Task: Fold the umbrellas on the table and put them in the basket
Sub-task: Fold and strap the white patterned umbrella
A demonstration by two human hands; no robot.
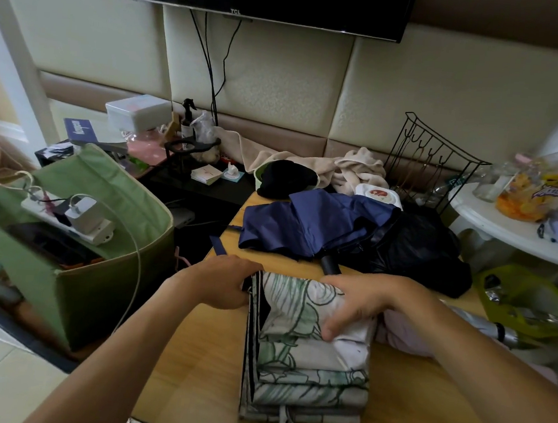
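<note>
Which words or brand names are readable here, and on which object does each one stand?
"TCL": on the lower edge of the television.
Blue box: white word, too blurred to read.
Snack bag: print too blurred to read.
Round lid: picture only, text unreadable.

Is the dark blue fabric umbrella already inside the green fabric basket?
No, the dark blue fabric umbrella lies on the wooden table.
</note>
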